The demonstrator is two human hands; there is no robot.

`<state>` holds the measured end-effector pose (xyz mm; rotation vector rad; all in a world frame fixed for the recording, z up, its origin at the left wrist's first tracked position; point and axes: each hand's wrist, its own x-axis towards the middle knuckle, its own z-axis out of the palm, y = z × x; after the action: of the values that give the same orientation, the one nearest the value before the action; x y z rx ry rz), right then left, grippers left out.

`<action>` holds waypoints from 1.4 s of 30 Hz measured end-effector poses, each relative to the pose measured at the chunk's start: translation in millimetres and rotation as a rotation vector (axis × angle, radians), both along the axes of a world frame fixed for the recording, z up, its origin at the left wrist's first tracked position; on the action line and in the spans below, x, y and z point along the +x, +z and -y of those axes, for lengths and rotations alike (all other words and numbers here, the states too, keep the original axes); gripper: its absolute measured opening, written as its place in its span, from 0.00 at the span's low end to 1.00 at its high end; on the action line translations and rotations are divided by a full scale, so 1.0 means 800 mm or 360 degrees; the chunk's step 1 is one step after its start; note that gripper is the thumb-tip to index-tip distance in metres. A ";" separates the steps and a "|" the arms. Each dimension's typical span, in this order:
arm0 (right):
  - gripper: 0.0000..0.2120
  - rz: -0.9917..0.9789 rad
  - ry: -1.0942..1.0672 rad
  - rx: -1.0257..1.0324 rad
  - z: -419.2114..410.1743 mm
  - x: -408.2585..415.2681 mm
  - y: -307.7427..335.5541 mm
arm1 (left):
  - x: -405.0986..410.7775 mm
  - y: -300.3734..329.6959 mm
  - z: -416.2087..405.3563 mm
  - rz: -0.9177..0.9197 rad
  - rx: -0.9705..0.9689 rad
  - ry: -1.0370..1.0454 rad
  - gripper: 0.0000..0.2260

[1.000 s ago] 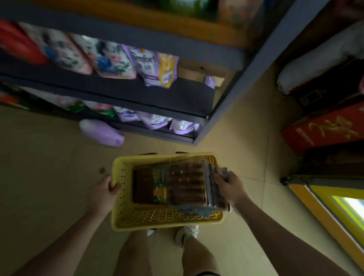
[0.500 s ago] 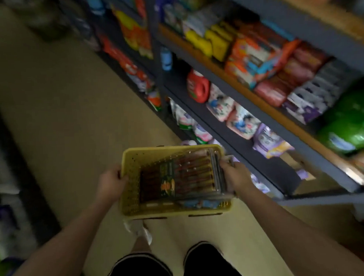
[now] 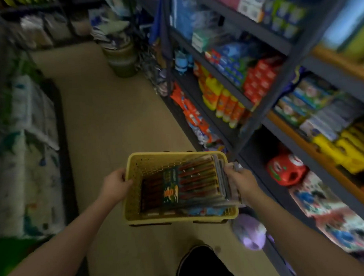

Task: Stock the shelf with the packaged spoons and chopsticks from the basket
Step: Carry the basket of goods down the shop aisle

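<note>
A yellow basket (image 3: 134, 209) is held out in front of the person at about waist height, above the tan floor (image 3: 106, 124) of a shop aisle. The left hand (image 3: 114, 184) has its grip clenched on the basket's left rim, thumb over the top edge. The right hand (image 3: 241, 182) grips the right rim, and its fingers also press against the edges of thin packs (image 3: 230, 183) that stand upright along that side; whether they are spoons or chopsticks is too blurred to tell.

Inside the basket, a flat pack of chopsticks (image 3: 191, 181) lies tilted, its right end propped higher against the upright packs. It shows dark red sticks in a row and a green label band across the middle. A blue pack (image 3: 202, 211) peeks out beneath it at the near wall of the basket.

To the right of the basket runs a dark metal shelf (image 3: 256, 118) crowded with goods: orange and yellow bottles (image 3: 225, 101), red boxes (image 3: 259, 81), a red jug (image 3: 285, 171) and printed pouches (image 3: 324, 207). A purple bottle (image 3: 249, 232) lies on the floor just right of the basket's near corner. Left of the basket, across the aisle, stand pale wrapped bundles (image 3: 31, 155).
</note>
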<state>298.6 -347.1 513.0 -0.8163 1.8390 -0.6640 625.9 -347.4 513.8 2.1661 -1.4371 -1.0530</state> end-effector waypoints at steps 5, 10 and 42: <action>0.13 -0.0073 0.0177 -0.0030 0.164 0.063 -0.007 | 0.059 -0.008 0.135 -0.0033 -0.0011 0.0092 0.05; 0.18 -0.0099 0.0319 -0.0013 0.365 0.135 -0.005 | 0.121 -0.004 0.285 -0.0054 0.0027 0.0246 0.05; 0.20 0.0083 0.0143 0.0064 1.410 0.729 -0.007 | 0.727 0.027 1.310 -0.0065 -0.0160 0.0167 0.04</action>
<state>881.5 -1475.4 507.7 -0.8427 1.7526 -0.5841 1207.9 -1395.5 535.1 2.1120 -1.3142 -0.9616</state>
